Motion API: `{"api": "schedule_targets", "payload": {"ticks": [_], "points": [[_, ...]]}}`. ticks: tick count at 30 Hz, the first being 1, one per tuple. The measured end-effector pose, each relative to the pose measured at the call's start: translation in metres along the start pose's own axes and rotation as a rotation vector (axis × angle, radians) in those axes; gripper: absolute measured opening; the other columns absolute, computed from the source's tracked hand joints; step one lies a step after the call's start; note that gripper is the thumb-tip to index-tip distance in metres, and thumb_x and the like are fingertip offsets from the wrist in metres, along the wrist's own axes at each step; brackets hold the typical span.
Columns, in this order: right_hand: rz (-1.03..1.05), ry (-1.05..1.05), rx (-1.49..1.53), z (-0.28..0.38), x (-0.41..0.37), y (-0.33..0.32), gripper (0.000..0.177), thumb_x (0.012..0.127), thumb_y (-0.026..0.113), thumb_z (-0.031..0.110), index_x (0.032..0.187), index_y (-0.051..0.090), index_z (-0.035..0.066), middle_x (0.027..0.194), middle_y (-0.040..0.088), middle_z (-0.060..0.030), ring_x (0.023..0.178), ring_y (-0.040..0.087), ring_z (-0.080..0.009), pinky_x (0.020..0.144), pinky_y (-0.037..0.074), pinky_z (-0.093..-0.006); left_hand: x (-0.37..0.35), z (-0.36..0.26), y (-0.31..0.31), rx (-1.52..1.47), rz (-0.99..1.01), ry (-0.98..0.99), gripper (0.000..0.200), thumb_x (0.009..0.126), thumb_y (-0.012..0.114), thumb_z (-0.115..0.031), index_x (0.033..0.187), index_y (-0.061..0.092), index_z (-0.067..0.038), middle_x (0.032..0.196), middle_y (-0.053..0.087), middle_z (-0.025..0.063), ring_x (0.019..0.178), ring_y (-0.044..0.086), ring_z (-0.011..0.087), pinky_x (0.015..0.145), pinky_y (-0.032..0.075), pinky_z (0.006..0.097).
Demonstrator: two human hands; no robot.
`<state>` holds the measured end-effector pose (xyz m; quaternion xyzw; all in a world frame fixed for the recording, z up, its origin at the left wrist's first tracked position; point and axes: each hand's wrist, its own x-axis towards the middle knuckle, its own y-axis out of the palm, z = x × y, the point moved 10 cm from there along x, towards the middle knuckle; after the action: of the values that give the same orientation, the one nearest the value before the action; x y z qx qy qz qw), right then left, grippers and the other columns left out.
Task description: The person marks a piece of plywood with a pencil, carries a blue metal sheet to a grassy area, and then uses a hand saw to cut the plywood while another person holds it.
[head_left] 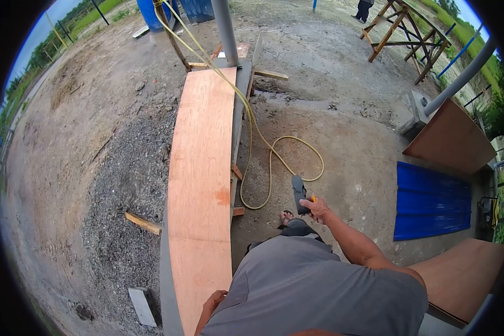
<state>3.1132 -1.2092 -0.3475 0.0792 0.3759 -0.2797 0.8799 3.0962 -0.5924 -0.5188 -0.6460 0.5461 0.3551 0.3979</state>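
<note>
My right hand is closed, a small yellow-orange thing showing at its fingers. Under the thumb and beyond it extends a dark grey, flat piece with a rounded end, shaped like a flip-flop; I cannot tell if it is in the hand or on the ground. Low in the view, my left hand overlaps the right edge of a long plywood strip, its fingers loosely bent and partly hidden by my grey shirt. The strip runs away from me along a low, narrow support.
A yellow hose loops over the concrete to my right front. Blue corrugated sheeting and plywood panels lie at the right. Gravel, a wood offcut and a concrete block are left. A wooden trestle stands far off near a person.
</note>
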Motion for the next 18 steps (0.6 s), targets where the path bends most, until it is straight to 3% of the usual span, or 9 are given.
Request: {"api": "schedule_targets", "payload": {"ticks": [2,4,7,9,11,12,15,16,18], "points": [[0.168,-0.179,-0.136,0.059,0.011,0.029,0.045,0.074,0.073,0.044,0.087,0.059,0.003,0.067,0.05,-0.0023,0.051,0.047,-0.0104,0.043,0.036,-0.0268,-0.07,-0.194,-0.089,-0.065,-0.182,-0.128,0.057,0.083,0.063,-0.04,0.123,0.058,0.001,0.101,0.067,0.0236,0.087,0.068,0.0299,0.078,0.053,0.0369],[0.315,-0.291,-0.303,0.104,0.022,0.06,0.053,0.072,0.073,0.045,0.092,0.06,-0.002,0.074,0.055,-0.0061,0.062,0.053,-0.015,0.055,0.042,-0.0292,-0.031,-0.254,-0.135,-0.053,-0.377,0.02,0.067,0.08,0.065,-0.045,0.124,0.056,0.004,0.097,0.068,0.023,0.092,0.067,0.0288,0.081,0.052,0.0362],[0.445,-0.422,-0.419,0.168,0.017,0.11,0.058,0.069,0.073,0.046,0.093,0.06,-0.005,0.081,0.06,-0.0118,0.077,0.057,-0.0227,0.071,0.045,-0.0346,-0.033,-0.398,-0.181,-0.509,-0.379,0.332,0.079,0.081,0.065,-0.051,0.135,0.045,0.002,0.117,0.062,0.0195,0.105,0.061,0.0263,0.09,0.047,0.0354],[0.516,-0.472,-0.498,0.202,0.009,0.138,0.06,0.068,0.073,0.047,0.096,0.061,-0.005,0.085,0.063,-0.0161,0.08,0.059,-0.0255,0.073,0.046,-0.0371,-0.034,-0.467,-0.205,-0.793,-0.377,0.624,0.084,0.08,0.067,-0.056,0.136,0.042,0.001,0.118,0.06,0.0139,0.103,0.06,0.0237,0.091,0.047,0.0364],[0.433,-0.616,-0.594,0.222,0.014,0.155,0.061,0.066,0.073,0.048,0.098,0.063,-0.003,0.088,0.063,-0.0195,0.084,0.061,-0.0284,0.075,0.046,-0.0377,-0.028,-0.515,-0.224,-1.109,-0.393,0.82,0.074,0.081,0.068,-0.052,0.129,0.045,0.001,0.112,0.06,0.0104,0.098,0.061,0.0222,0.087,0.049,0.0358],[0.475,-0.54,-0.658,0.232,0.012,0.161,0.063,0.065,0.073,0.048,0.104,0.062,0.0,0.094,0.065,-0.0188,0.091,0.061,-0.0294,0.086,0.044,-0.0392,-0.025,-0.528,-0.236,-1.267,-0.395,0.917,0.07,0.082,0.068,-0.049,0.126,0.047,0.0,0.109,0.06,0.0086,0.095,0.062,0.0214,0.085,0.05,0.0356],[0.57,-0.6,-0.694,0.259,0.024,0.168,0.068,0.063,0.074,0.047,0.112,0.061,0.001,0.098,0.066,-0.0147,0.097,0.061,-0.0282,0.098,0.036,-0.0423,0.012,-0.533,-0.265,-1.468,-0.458,0.805,0.046,0.087,0.068,-0.035,0.115,0.051,-0.002,0.101,0.06,0.0052,0.089,0.062,0.0197,0.08,0.052,0.0331],[0.662,-0.649,-0.755,0.266,0.032,0.17,0.069,0.065,0.074,0.043,0.12,0.059,0.006,0.1,0.068,-0.0102,0.102,0.061,-0.026,0.105,0.027,-0.0439,0.021,-0.533,-0.275,-1.483,-0.511,0.724,0.034,0.087,0.067,-0.019,0.112,0.052,-0.001,0.1,0.061,0.0064,0.087,0.063,0.0196,0.077,0.054,0.0324],[0.834,-0.584,-0.79,0.263,0.073,0.171,0.065,0.066,0.073,0.04,0.121,0.059,0.007,0.1,0.068,-0.0093,0.1,0.061,-0.0248,0.101,0.033,-0.0416,0.041,-0.547,-0.296,-1.47,-0.499,0.687,0.038,0.085,0.068,-0.02,0.114,0.051,-0.002,0.099,0.063,0.0081,0.084,0.064,0.0198,0.075,0.055,0.0348]]}}
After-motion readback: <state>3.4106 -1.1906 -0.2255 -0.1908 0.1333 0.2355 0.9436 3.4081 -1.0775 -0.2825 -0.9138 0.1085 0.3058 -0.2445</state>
